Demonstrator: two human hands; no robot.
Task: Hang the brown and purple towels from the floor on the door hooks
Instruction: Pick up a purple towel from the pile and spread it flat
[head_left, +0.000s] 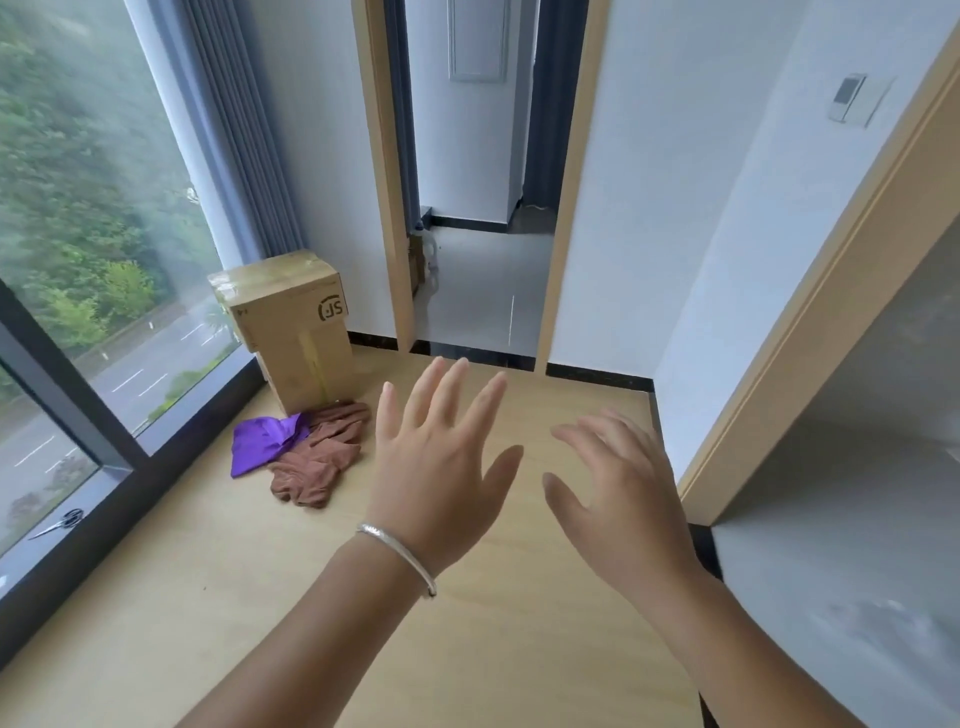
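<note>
Wooden floor (311, 597) holds the purple towel (260, 441) and brown towel (317, 467), crumpled beside a cardboard box (291, 332). Left hand (436, 467) and right hand (618, 493) hover spread, grasping nothing; no hooks visible, nothing hung yet.

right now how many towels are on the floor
2: a purple towel lies crumpled by the cardboard box near the window, and a brown towel touches its right side. Nothing shows whether another is hidden beneath them.
</note>
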